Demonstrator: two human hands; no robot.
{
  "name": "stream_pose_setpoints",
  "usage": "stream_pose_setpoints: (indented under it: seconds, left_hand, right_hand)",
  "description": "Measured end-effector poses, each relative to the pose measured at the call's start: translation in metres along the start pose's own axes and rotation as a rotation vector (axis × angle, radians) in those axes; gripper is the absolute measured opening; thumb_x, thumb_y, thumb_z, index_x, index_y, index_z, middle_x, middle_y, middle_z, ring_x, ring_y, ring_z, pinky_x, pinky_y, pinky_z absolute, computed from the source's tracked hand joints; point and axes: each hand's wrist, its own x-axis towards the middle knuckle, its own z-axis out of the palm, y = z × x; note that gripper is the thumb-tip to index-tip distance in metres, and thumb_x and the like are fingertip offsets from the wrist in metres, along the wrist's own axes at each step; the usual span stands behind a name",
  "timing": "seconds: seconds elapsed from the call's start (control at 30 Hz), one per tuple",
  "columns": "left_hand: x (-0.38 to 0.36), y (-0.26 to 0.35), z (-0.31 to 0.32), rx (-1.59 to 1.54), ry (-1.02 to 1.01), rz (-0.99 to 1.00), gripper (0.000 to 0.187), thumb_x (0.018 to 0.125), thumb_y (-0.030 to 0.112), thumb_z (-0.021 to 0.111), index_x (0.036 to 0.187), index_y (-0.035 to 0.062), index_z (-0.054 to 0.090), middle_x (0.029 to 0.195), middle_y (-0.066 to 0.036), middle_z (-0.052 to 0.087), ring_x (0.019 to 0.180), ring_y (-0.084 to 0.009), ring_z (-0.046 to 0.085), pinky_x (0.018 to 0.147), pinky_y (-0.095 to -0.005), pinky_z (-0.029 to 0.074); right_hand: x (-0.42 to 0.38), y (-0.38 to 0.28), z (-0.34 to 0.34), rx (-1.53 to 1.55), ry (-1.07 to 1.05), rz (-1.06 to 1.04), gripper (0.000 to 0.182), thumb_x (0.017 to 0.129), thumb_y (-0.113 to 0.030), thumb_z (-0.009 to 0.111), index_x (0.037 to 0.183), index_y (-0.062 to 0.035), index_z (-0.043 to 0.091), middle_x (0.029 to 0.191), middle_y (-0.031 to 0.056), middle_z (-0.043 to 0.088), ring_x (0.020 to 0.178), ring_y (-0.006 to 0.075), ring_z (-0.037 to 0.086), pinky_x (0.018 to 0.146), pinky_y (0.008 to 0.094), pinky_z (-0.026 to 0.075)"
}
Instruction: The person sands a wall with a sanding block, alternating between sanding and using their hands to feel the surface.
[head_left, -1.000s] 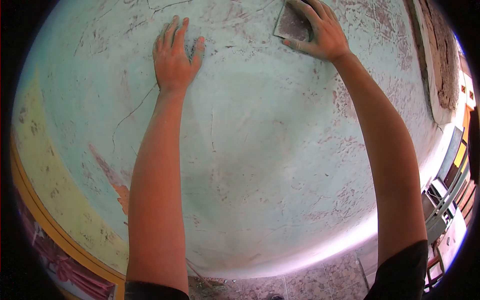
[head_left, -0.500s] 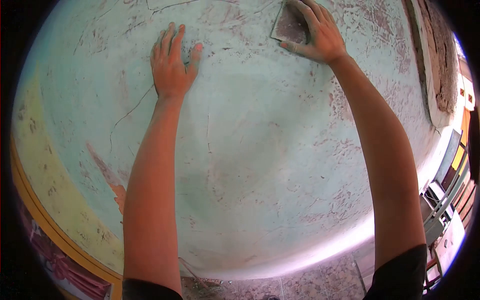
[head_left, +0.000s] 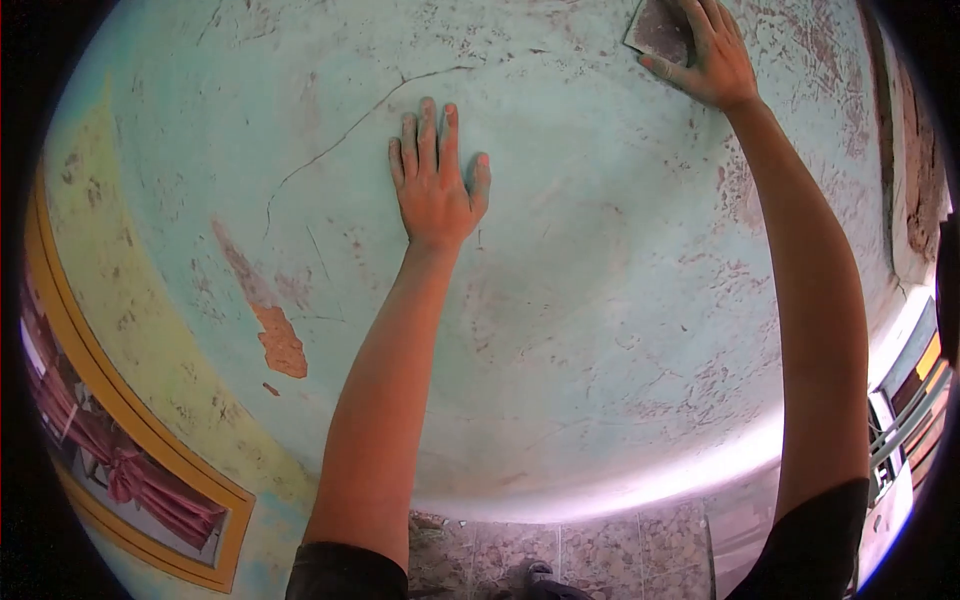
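My left hand (head_left: 435, 195) lies flat on a worn pale green wall (head_left: 560, 300), fingers stretched and thumb apart, holding nothing. A thin crack (head_left: 345, 135) runs up and right past its fingertips. Higher up on the right, my right hand (head_left: 715, 60) presses a dark, flat, straight-edged piece like sandpaper (head_left: 660, 32) against the wall. Its thumb lies along the lower edge; some fingertips are cut off by the top of the view. Dust coats the fingers of both hands.
A bare orange patch (head_left: 282, 345) shows in the paint at left. Below it is a yellow-framed window (head_left: 235, 540) with a tied pink curtain (head_left: 130, 475). A rough, broken-edged strip (head_left: 915, 180) runs down the right side. Patterned floor tiles (head_left: 610, 560) and a shoe (head_left: 540, 570) appear at the bottom.
My left hand has slid down and rightward over the wall, uncovering more of the crack. My right hand, still on the dark piece, sits farther right in view. The camera view has also shifted.
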Motion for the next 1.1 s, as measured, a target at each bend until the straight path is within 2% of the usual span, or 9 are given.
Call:
stream_pose_setpoints:
  seconds: [0.07,0.17,0.33,0.43,1.1]
  left_hand:
    - [-0.013,0.003,-0.002,-0.004,-0.030,-0.014,0.062,0.091,0.036,0.049,0.144,0.0098,0.030,0.148,-0.016,0.029,0.132,-0.0398,0.031,0.106,-0.0569,0.024]
    - [-0.023,0.004,-0.006,0.031,-0.076,-0.025,0.065,0.091,0.040,0.049,0.144,0.0082,0.030,0.148,-0.017,0.028,0.133,-0.0396,0.030,0.106,-0.0572,0.023]
    - [-0.026,0.002,-0.007,-0.018,-0.016,0.021,0.080,0.085,0.061,0.047,0.143,0.0067,0.033,0.146,-0.019,0.031,0.131,-0.0406,0.034,0.105,-0.0578,0.025]
    - [-0.027,0.001,-0.006,-0.009,-0.032,0.016,0.085,0.083,0.067,0.044,0.142,0.0068,0.034,0.146,-0.018,0.033,0.130,-0.0409,0.035,0.105,-0.0580,0.026]
    - [-0.028,0.002,-0.005,-0.001,-0.017,0.021,0.084,0.083,0.063,0.049,0.144,0.0069,0.032,0.146,-0.017,0.033,0.131,-0.0413,0.034,0.105,-0.0567,0.025]
  right_hand:
    - [0.000,-0.003,-0.002,-0.005,-0.026,0.053,0.100,0.062,-0.054,0.074,0.141,-0.0148,0.027,0.144,0.0156,0.027,0.133,0.0376,0.026,0.109,0.0486,0.027]
    - [0.000,0.002,0.000,0.034,0.009,-0.009,0.099,0.062,-0.056,0.073,0.141,-0.0145,0.029,0.145,0.0158,0.027,0.133,0.0378,0.026,0.109,0.0491,0.027]
    - [0.001,-0.001,-0.001,0.012,-0.006,-0.009,0.097,0.064,-0.055,0.072,0.140,-0.0135,0.030,0.145,0.0156,0.027,0.133,0.0376,0.026,0.108,0.0485,0.027]
    - [0.000,-0.003,-0.001,0.021,-0.007,-0.007,0.096,0.065,-0.054,0.072,0.141,-0.0131,0.030,0.145,0.0154,0.027,0.133,0.0370,0.027,0.108,0.0481,0.028]
    - [0.000,-0.003,-0.002,0.026,-0.011,-0.006,0.096,0.068,-0.056,0.070,0.142,-0.0121,0.027,0.145,0.0144,0.026,0.133,0.0363,0.026,0.108,0.0472,0.027]
